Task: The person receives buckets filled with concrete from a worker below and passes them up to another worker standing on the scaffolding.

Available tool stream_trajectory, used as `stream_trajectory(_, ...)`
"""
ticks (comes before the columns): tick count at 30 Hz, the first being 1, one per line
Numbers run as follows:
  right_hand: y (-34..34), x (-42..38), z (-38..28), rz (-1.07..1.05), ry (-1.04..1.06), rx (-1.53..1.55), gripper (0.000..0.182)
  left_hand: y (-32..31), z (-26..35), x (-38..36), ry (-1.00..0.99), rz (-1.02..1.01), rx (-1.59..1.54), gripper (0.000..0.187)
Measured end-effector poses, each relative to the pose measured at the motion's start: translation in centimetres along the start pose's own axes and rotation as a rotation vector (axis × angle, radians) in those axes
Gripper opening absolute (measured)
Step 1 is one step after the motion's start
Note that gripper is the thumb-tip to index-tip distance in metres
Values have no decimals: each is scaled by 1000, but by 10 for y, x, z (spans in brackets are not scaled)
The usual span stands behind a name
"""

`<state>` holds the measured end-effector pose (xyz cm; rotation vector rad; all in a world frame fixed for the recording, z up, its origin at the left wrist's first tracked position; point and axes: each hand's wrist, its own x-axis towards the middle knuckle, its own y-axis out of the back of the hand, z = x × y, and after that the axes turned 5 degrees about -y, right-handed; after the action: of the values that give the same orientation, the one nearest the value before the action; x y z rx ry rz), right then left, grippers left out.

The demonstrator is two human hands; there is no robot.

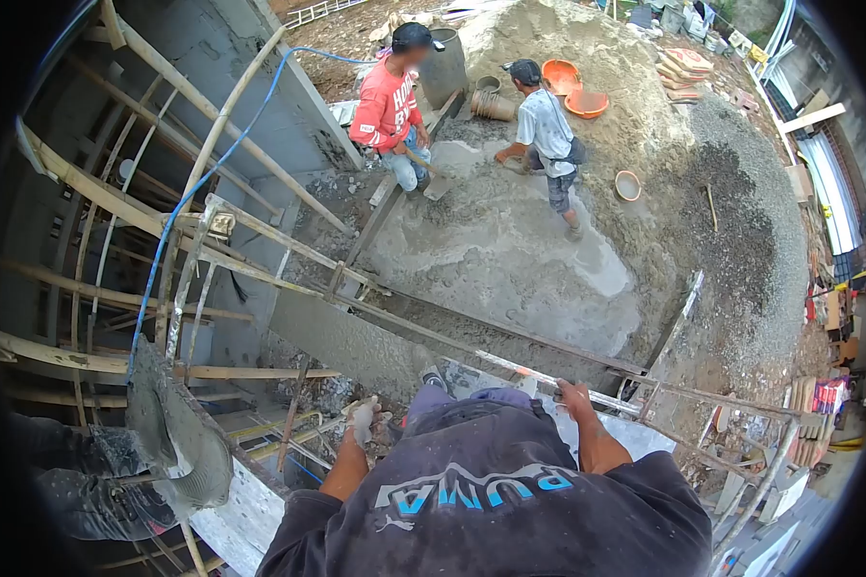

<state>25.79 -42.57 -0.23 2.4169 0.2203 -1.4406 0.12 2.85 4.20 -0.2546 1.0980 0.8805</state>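
Note:
My dark, cement-spattered shirt fills the lower middle. My right hand [575, 399] is closed around the pale scaffold rail [510, 367] in front of me. My left hand [361, 423], coated with grey cement, hangs lower by my left side with its fingers curled. What it grips, if anything, is not clear. Near it run thin poles of the scaffold. Further left, a board or plank carries a heap of wet mortar [197, 462], beside a person's dark, splashed trousers [96, 481].
Below the rail spreads wet cement [491, 260]. A person in red [390, 106] holds a shovel there, and another in light blue [548, 130] bends over. Behind them are a sand heap [587, 38], orange tubs [560, 75] and gravel [770, 212]. Bamboo poles [77, 188] and a blue hose [168, 231] stand left.

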Motion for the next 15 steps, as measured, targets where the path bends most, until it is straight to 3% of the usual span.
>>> stream_trajectory(8, -3, 11, -9, 9, 1, -70, 35, -10, 4, -5, -23, 51, -16, 21)
stream_trajectory(11, -4, 11, -2, 15, 17, -41, 35, -5, -8, 1, -6, -23, -25, 21)
stream_trajectory(15, -2, 0, -1, -26, -11, -12, 32, -11, -18, 3, 8, 98, 1, 24)
